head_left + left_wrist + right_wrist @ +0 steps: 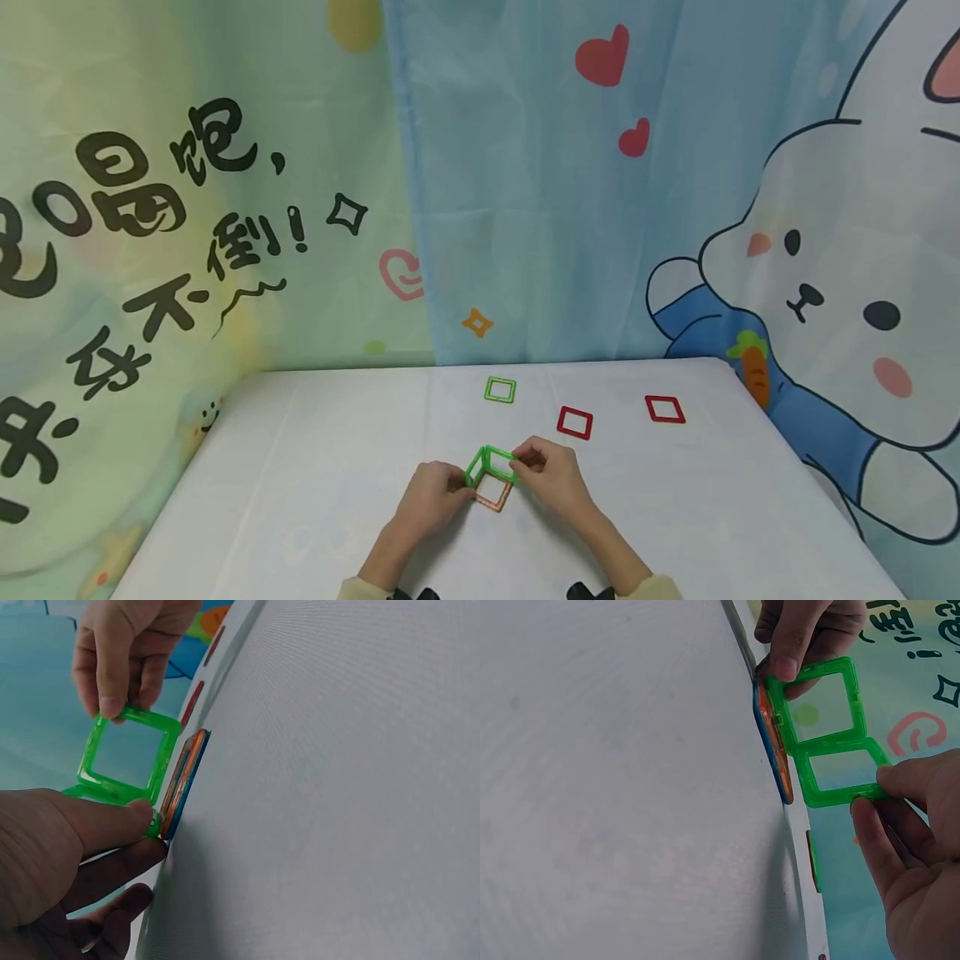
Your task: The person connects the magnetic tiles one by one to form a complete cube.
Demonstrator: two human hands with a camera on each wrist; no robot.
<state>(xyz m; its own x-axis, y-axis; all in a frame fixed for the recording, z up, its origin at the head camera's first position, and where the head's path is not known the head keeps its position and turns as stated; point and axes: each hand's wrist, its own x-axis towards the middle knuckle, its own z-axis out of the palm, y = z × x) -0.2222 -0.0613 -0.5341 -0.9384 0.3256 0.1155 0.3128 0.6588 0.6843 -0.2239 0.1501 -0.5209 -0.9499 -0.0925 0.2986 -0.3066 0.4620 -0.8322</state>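
1. The left hand (pixel 431 500) pinches the upright green square frame (pixel 476 467) on its side of the small build, fingers curled on the frame's edge just above the white surface (pixel 315 467).
2. The build stands near the front middle of the surface: an orange square frame (pixel 495 493) lies flat as the base, and two green frames rise from it, joined at a corner. Judged from this, a base and two walls are in place; the other sides and any top are not yet there.
3. The right hand (pixel 551 475) pinches the top edge of the second green frame (pixel 501 457) between thumb and forefinger.
4. Loose pieces lie farther back, well apart from the hands: a green square (pixel 500 389), then a red square (pixel 575 422), then another red square (pixel 665 408).
5. Open room lies to both sides of the build; the rear edge meets a printed curtain (pixel 525 183), and the right edge falls away beyond the far red square.
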